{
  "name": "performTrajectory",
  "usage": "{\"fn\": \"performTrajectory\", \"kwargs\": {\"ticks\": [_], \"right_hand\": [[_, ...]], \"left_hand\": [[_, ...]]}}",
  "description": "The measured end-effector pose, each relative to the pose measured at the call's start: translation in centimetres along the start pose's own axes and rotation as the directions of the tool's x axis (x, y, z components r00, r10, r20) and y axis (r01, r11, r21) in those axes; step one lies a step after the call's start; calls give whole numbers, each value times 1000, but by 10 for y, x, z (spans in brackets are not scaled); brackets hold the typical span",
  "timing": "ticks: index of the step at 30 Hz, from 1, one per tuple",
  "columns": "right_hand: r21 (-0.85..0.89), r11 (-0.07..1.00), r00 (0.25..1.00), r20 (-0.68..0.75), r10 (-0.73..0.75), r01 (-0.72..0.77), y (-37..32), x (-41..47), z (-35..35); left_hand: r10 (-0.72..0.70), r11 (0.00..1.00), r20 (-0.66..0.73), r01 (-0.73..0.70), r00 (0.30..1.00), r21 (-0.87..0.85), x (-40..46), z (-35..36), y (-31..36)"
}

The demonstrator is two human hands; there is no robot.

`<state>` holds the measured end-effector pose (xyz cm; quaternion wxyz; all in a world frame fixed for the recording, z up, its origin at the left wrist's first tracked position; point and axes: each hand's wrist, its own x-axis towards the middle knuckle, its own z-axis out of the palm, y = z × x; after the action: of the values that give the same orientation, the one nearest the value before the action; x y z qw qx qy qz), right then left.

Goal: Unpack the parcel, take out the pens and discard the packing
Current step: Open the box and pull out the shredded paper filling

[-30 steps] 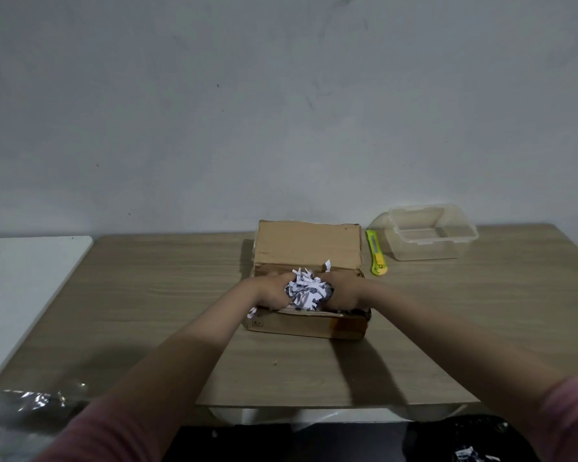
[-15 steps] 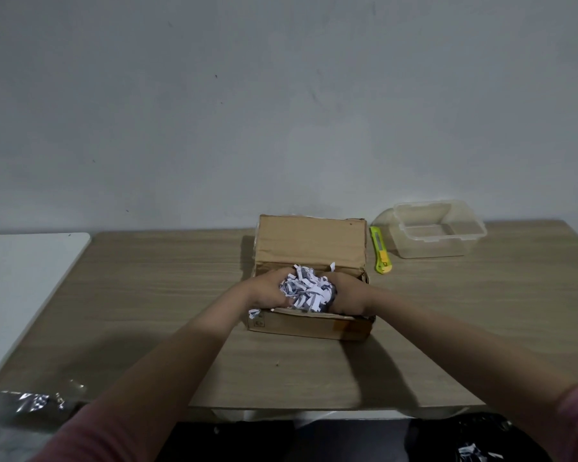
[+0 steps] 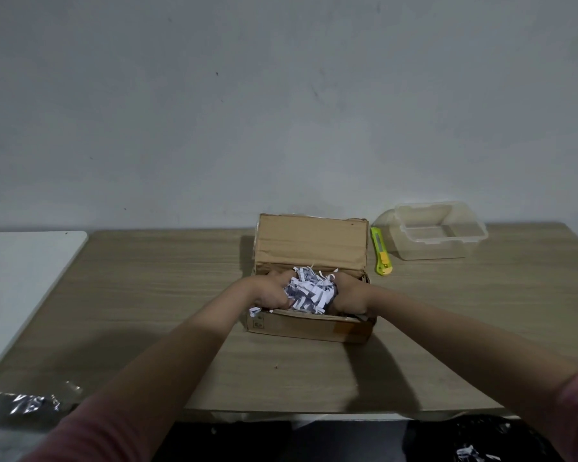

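A brown cardboard parcel box (image 3: pixel 309 328) sits open at the middle of the wooden table, its lid flap (image 3: pixel 311 241) standing up at the back. A clump of white shredded paper packing (image 3: pixel 309 291) rises out of the box. My left hand (image 3: pixel 269 291) grips the clump from the left and my right hand (image 3: pixel 349 295) grips it from the right, fingers curled into the shreds. No pens show; the inside of the box is hidden by paper and hands.
A yellow-green utility knife (image 3: pixel 381 251) lies right of the box. Behind it stands a clear plastic tub (image 3: pixel 437 231). A crumpled clear wrapper (image 3: pixel 30 403) lies at the table's front left. A black bag (image 3: pixel 474 441) with paper shreds sits below the front edge. A white surface (image 3: pixel 17 271) adjoins the table's left side.
Both hands have gathered the shredded paper tighter and lifted the clump slightly higher out of the box. The box and other objects have stayed in place.
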<state>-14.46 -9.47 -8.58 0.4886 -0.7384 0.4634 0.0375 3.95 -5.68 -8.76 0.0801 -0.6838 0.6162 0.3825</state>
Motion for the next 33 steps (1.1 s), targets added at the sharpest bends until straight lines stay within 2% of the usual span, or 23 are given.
{"fn": "performTrajectory", "kwargs": {"ticks": [7, 12, 15, 22, 28, 33], "right_hand": [[51, 998, 998, -52, 36, -33, -1, -1, 0], [24, 999, 1000, -15, 26, -26, -2, -1, 2], [-6, 1000, 999, 15, 30, -30, -2, 6, 4], [-27, 996, 990, 110, -83, 87, -19, -11, 6], [86, 992, 994, 47, -97, 93, -10, -10, 9], [158, 986, 999, -6, -45, 45, -5, -11, 8]], "left_hand": [[49, 990, -36, -53, 998, -131, -1, 2, -7], [73, 957, -96, -97, 993, -272, -6, 2, -5], [68, 951, -78, -88, 995, -297, -6, 3, -4], [84, 958, -17, -85, 996, -274, -9, 1, 2], [95, 948, -30, -100, 995, -302, -10, 3, 0], [79, 936, -116, -113, 990, -332, -11, 4, -8]]}}
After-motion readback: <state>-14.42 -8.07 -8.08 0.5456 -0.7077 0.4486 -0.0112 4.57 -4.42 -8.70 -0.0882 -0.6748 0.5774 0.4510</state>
